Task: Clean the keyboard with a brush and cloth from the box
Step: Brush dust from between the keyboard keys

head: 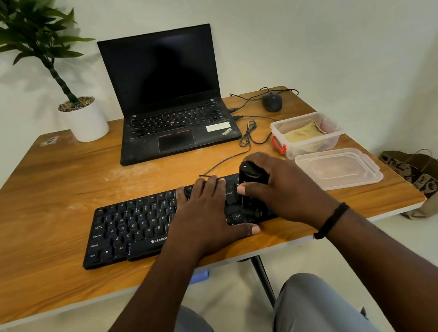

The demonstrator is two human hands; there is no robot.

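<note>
Right hand (282, 187) gripping brush (253, 186), left hand (205, 211) flat on keyboard (129, 227), cloth (303, 132) in box (324, 142)

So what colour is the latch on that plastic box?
Red: the latch on the clear box shows best in the head view.

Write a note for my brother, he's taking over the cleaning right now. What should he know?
Left hand: flat on the black wired keyboard, steadying it.
Right hand: grips the black brush, bristles down on the keyboard's right end.
The folded tan cloth lies in the clear plastic box with red clips, right of the keyboard; its clear lid sits on the wooden table in front of the box.
Done: box opened, brush out, brushing under way.
Left: finish brushing, wipe with the cloth.
</note>
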